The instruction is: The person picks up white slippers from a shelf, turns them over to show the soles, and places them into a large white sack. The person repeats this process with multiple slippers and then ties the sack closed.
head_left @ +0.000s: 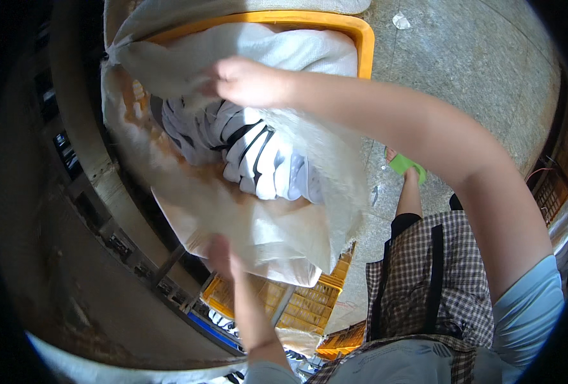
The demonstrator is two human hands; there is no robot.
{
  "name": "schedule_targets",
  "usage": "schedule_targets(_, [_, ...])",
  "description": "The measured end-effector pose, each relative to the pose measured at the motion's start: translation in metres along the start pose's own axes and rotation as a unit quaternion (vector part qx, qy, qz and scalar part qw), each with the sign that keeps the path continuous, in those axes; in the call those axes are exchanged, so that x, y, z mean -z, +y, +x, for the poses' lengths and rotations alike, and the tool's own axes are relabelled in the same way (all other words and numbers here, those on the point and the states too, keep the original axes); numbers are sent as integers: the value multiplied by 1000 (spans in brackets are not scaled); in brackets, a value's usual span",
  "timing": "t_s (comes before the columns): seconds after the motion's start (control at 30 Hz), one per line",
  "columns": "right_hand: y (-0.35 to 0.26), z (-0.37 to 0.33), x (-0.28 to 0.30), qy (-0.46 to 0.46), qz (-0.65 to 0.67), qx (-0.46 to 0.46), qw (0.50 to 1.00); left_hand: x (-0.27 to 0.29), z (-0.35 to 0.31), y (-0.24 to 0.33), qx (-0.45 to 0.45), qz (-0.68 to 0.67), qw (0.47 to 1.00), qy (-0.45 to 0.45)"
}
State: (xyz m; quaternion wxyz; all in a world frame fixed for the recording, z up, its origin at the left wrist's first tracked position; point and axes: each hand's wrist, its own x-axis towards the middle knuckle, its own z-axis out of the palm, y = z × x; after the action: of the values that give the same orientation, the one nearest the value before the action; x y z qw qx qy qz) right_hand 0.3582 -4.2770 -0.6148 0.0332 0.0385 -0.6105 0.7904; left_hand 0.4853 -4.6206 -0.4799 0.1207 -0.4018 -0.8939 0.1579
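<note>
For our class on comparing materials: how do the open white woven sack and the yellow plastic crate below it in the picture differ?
The woven sack is white, the plastic crate yellow. The sack shows soft creases; the crate looks rigid, with gridded walls. Both are containers.

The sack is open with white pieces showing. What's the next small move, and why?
Perhaps ease the right grip slightly outward to widen the mouth of the white sack: the right and left grip are at opposite sides of it, and loose cloth lies close around the stacked white pieces. Motion blur hides finger contact.
</note>
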Motion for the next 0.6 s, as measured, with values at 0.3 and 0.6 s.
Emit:
schedule_targets(0.3, [-102, -199, 106, 168, 118, -131, 970, 0, -96, 46, 666, -464, 578, -83])
schedule_targets(0.6, [-34, -191, 123, -26, -393, -405, 825, -33, -54, 60, 713, -525, 367, -285])
